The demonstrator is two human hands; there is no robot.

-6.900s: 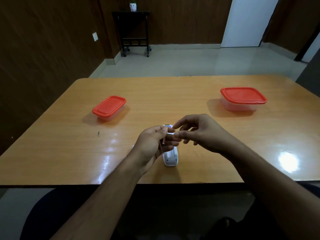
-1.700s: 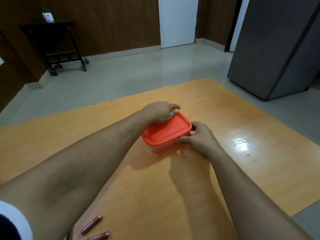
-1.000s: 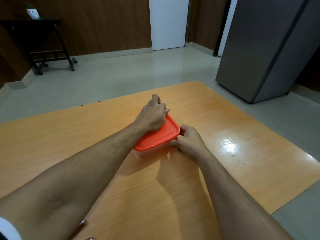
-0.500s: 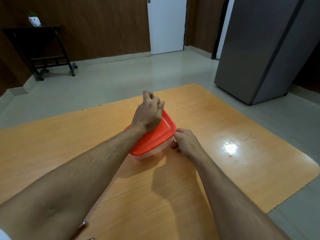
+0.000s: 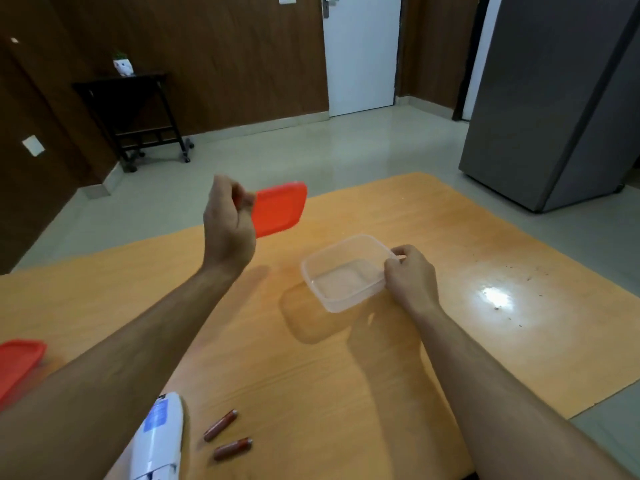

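We hold the red lid [image 5: 279,208] up in our left hand [image 5: 227,226], fingers pinching its edge; our right hand [image 5: 410,277] grips the clear container [image 5: 341,271] at its rim.

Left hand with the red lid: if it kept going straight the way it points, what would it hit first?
Probably nothing close. The left hand, raised and gripping the red lid, points away across the table; beyond is open floor, then the brown wall. Depth is hard to judge here.
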